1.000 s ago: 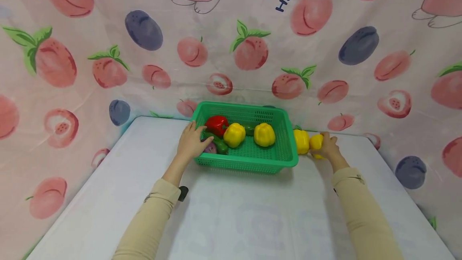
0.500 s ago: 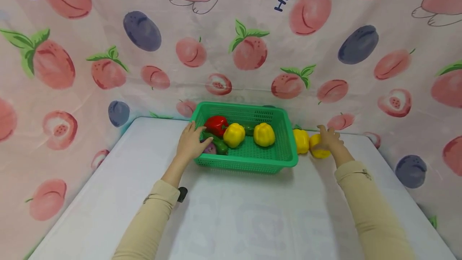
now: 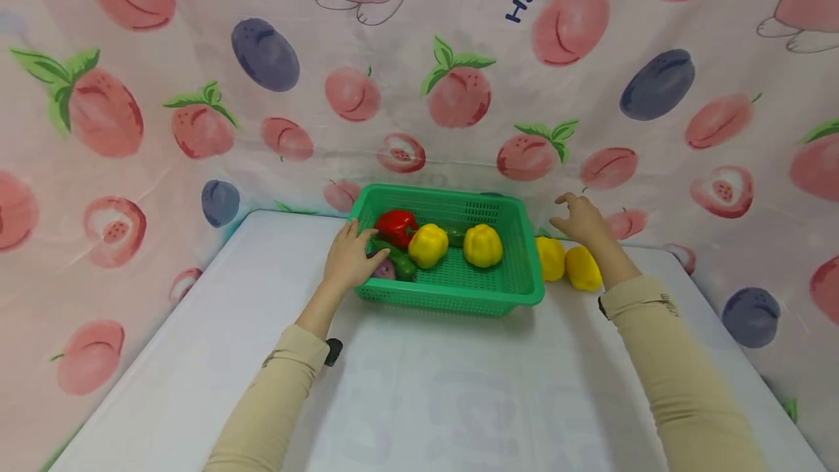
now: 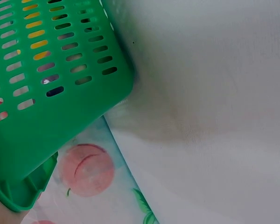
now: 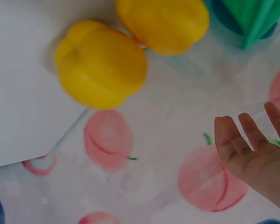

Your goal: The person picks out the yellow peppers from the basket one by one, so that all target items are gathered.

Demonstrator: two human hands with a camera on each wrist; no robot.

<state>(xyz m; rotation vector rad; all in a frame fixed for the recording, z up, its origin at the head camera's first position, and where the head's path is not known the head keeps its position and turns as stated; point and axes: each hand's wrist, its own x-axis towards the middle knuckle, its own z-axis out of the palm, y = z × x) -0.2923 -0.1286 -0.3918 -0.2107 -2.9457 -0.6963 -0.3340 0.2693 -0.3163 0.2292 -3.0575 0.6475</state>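
A green plastic basket stands on the white table. Inside lie a red bell pepper, two yellow bell peppers, a green vegetable and a purple item, partly covered. My left hand grips the basket's left rim, its thumb reaching over the inside; the left wrist view shows only a sliver of it at the rim. Right of the basket, two more yellow bell peppers sit side by side. Above and behind them, my right hand hovers with spread fingers, holding nothing.
A dark green item lies at the basket's back wall, partly hidden. The white table ends at a fruit-print cloth hanging behind and at the sides.
My right hand has let go of the outer yellow bell pepper and risen up and back from it. The left hand and the basket have stayed in place.
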